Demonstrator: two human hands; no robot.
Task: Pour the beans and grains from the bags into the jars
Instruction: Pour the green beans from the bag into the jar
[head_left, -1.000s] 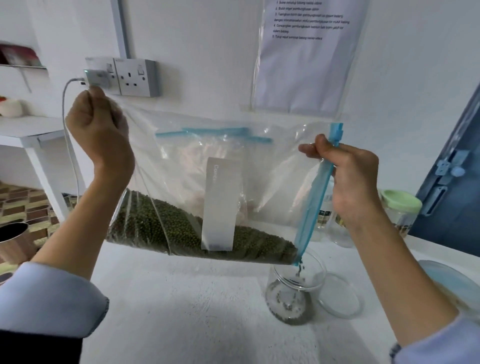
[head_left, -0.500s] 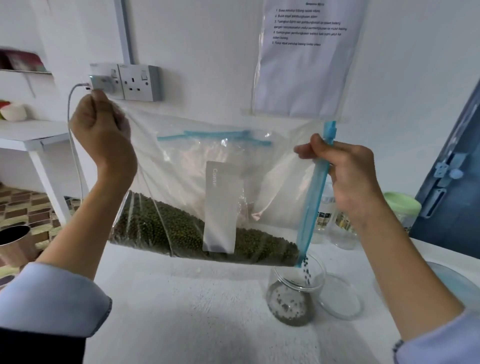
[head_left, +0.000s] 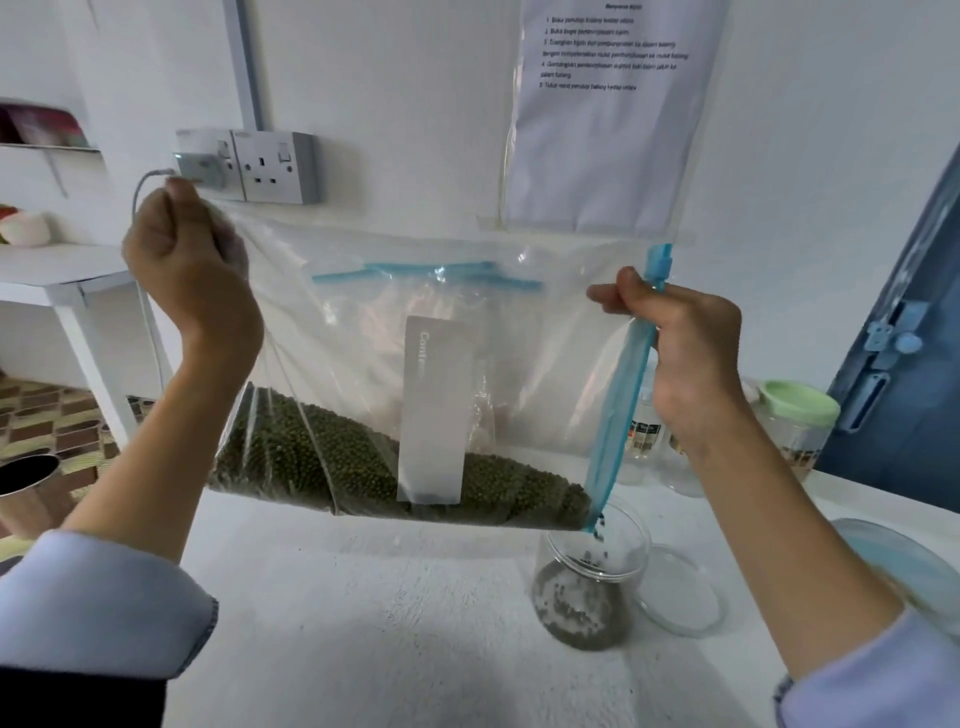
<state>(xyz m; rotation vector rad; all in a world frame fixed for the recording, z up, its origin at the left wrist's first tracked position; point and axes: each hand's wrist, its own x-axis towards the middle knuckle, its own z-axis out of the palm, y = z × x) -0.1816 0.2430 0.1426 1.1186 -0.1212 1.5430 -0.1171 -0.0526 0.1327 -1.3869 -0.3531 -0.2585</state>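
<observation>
White countertop, open glass jar of green beans, clear lid beside it, green-lidded jar behind

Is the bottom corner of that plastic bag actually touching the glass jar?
Cannot tell. In the head view the plastic bag has its pouring corner hanging at the open mouth of the glass jar, overlapping the far rim, with no plain gap or contact.

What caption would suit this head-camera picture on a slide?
Both hands, left and right, tilt a zip bag so green beans trickle into an open glass jar.
</observation>
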